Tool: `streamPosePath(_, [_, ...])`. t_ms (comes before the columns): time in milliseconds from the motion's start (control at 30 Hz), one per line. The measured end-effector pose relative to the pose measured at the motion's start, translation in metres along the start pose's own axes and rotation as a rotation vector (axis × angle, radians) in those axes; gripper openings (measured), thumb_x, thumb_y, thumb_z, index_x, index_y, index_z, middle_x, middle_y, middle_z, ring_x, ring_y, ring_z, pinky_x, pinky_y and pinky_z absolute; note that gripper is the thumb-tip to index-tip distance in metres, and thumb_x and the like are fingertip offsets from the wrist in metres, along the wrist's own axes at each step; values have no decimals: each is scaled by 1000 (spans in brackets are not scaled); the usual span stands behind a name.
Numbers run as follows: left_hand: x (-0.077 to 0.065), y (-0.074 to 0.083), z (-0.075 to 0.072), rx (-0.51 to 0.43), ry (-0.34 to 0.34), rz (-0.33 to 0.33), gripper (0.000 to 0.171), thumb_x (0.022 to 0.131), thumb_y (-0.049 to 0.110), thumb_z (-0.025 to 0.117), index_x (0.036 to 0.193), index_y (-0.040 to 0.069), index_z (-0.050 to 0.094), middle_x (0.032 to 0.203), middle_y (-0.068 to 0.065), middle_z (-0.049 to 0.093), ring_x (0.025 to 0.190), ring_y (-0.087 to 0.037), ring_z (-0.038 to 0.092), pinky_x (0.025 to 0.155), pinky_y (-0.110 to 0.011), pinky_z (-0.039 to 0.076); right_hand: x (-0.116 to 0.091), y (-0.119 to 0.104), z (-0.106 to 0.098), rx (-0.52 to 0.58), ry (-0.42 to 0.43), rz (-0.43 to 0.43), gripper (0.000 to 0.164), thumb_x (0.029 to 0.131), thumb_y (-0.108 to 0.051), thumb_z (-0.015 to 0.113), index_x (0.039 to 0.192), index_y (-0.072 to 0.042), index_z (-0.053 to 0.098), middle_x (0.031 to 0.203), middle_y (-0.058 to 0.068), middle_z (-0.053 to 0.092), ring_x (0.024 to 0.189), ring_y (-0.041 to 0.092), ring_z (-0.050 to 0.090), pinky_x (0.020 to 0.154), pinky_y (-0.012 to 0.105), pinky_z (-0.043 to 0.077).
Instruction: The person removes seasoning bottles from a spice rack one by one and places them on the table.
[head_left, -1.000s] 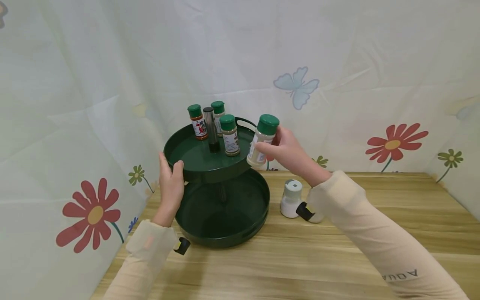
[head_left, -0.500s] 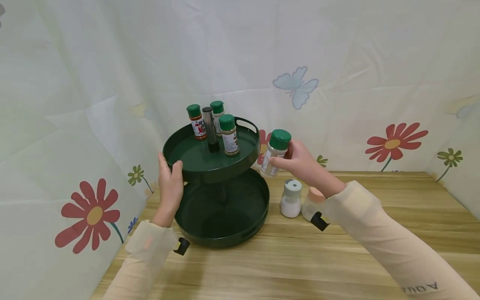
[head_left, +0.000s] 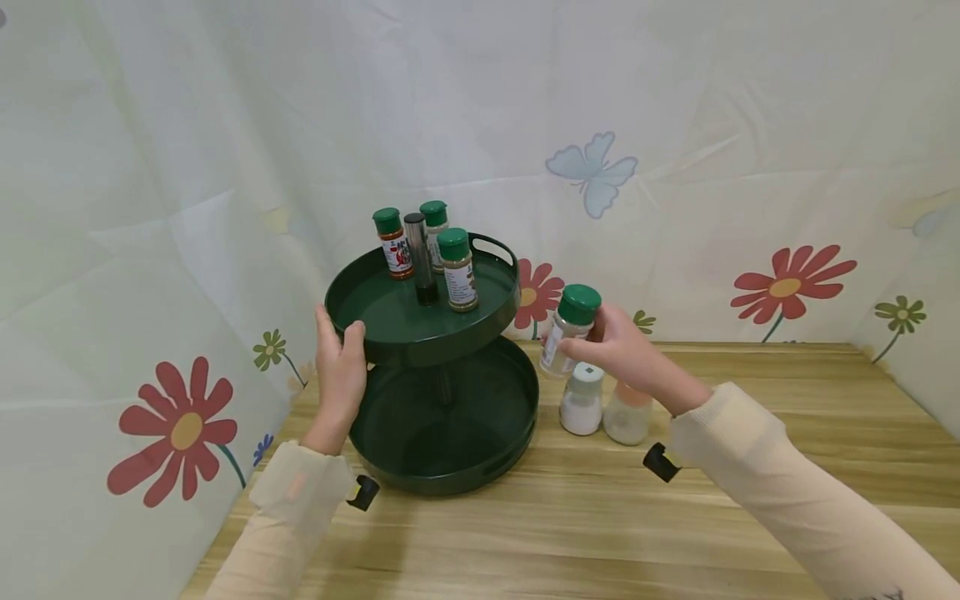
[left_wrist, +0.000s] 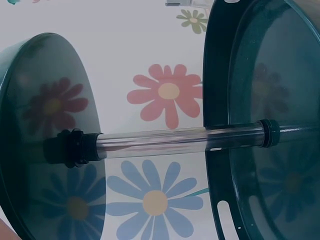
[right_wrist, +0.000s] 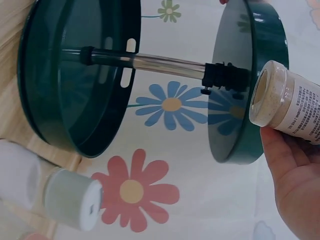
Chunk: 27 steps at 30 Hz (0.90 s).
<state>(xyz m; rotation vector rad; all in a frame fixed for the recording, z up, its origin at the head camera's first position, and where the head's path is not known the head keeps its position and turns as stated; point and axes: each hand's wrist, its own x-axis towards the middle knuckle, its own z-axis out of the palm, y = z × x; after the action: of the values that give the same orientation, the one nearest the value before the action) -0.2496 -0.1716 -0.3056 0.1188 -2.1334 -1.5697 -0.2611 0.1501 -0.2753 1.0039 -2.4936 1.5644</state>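
Observation:
In the head view my right hand (head_left: 630,354) holds a spice jar (head_left: 561,343) with a green cap and pale contents, tilted in the air right of a dark green two-tier turntable rack. Its clear base faces the rack in the right wrist view, where the jar (right_wrist: 282,97) sits between thumb and fingers. My left hand (head_left: 341,375) rests against the outer wall of the upper tray (head_left: 420,354), thumb and forefinger spread. On that tray stand a red-brown spice jar (head_left: 395,254), a spice jar (head_left: 437,237) behind the post, and another green-capped spice jar (head_left: 460,279).
The lower tray (head_left: 442,483) sits on the wooden table (head_left: 510,542), joined to the upper one by a central post (left_wrist: 155,142). A grey-lidded shaker (head_left: 581,412) and an orange-lidded one (head_left: 628,421) stand right of it. Flower-patterned cloth (head_left: 712,125) hangs behind.
My right hand has carried the spice jar away from the upper tray's right rim, rightward and down, to just above the grey-lidded shaker in the head view. My left hand stays at the tray.

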Motion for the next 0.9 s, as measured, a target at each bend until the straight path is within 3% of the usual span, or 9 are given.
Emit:
streamPosePath(300, [0, 1, 0, 7, 2, -8, 66, 94, 36, 34, 144, 20, -7, 151, 4, -6, 134, -10, -3, 111, -42, 4, -14, 16, -2, 34, -26, -9, 28, 85, -6, 54, 110, 3, 47, 105, 22, 60, 90, 26, 58, 84, 52, 46])
streamPosePath(600, [0, 0, 0, 3, 8, -2, 66, 93, 34, 34, 144, 20, -6, 151, 4, -5, 134, -9, -2, 111, -40, 5, -28, 29, -5, 38, -25, 22, 28, 86, -5, 54, 110, 6, 46, 101, 21, 59, 86, 17, 59, 77, 26, 49])
streamPosePath(800, [1, 1, 1, 0, 8, -4, 66, 93, 34, 34, 144, 19, -6, 151, 4, -6, 134, -9, -2, 111, -40, 5, -38, 38, -8, 0, -9, 64, 27, 84, -7, 57, 106, 5, 46, 84, 12, 52, 64, 13, 47, 57, 27, 42])
streamPosePath(900, [1, 1, 1, 1, 9, -1, 66, 93, 34, 34, 144, 19, -6, 151, 4, -6, 134, -9, -2, 111, -40, 5, -43, 43, -9, -32, -3, 62, 25, 83, -7, 58, 103, 3, 47, 79, 9, 49, 62, 14, 44, 54, 28, 40])
